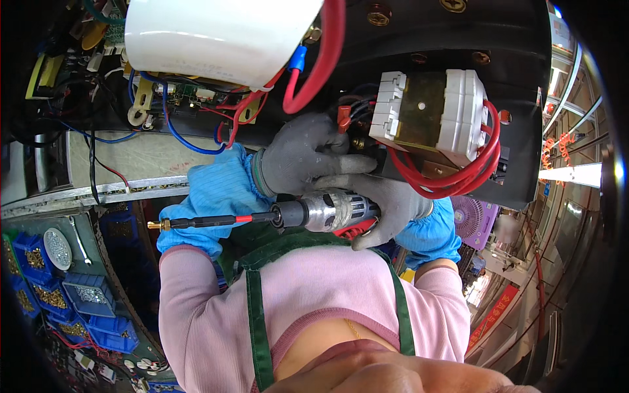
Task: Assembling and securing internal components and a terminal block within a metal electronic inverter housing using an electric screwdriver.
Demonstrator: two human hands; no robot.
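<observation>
My right hand (393,200), in a grey glove, is wrapped round a power screwdriver (331,211). Its long black bit (219,221) points left, with a small brass-coloured piece (154,224) at the tip. My left hand (298,154), also gloved in grey, is bent in at the black housing, close to a red wire terminal (344,118) and a brass-coloured screw (358,142). Its fingers are curled together, and what they pinch is hidden. Just right of them sits a white-ended transformer (426,108) with red leads (452,187) looped below it.
A large white cylinder (216,39) hangs over the left, with a thick red cable (331,59) beside it. Blue and red wires (190,144) trail near a circuit board (187,98). Blue bins (92,291) of small hardware stand lower left; a purple fan (473,219) is at right.
</observation>
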